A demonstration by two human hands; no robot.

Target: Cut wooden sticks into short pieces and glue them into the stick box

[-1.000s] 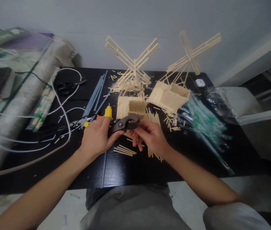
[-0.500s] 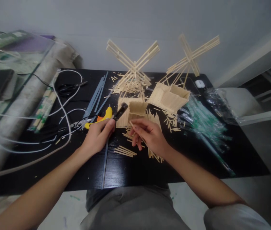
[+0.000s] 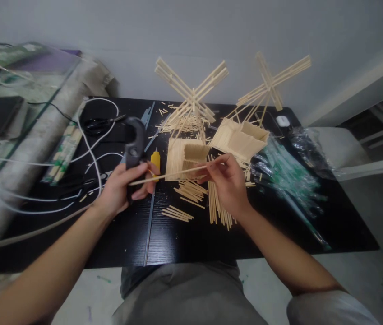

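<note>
My left hand [image 3: 120, 183] is closed round a black tool [image 3: 134, 142] with a curved, hook-like upper end; its exact kind is unclear. Between the thumb and fingers of my right hand [image 3: 227, 183] is a thin wooden stick [image 3: 174, 174]. The stick runs leftward, and its far end lies over the fingers of my left hand. Just beyond the stick stands a windmill model [image 3: 177, 155] of wooden sticks with crossed blades and an open box at its base. A yellow glue gun [image 3: 155, 163] is partly hidden behind my left hand.
A second stick windmill [image 3: 230, 135] stands at the back right. Loose short sticks [image 3: 191, 192] lie before the first model. Plastic packaging [image 3: 289, 176] is on the right. White cables [image 3: 91, 151], scissors [image 3: 98, 124] and wrapped stick bundles [image 3: 63, 151] crowd the left side.
My left hand has moved left and turned, bringing the black tool upright. My right hand has shifted slightly right and up, and the stick now stretches across to my left hand.
</note>
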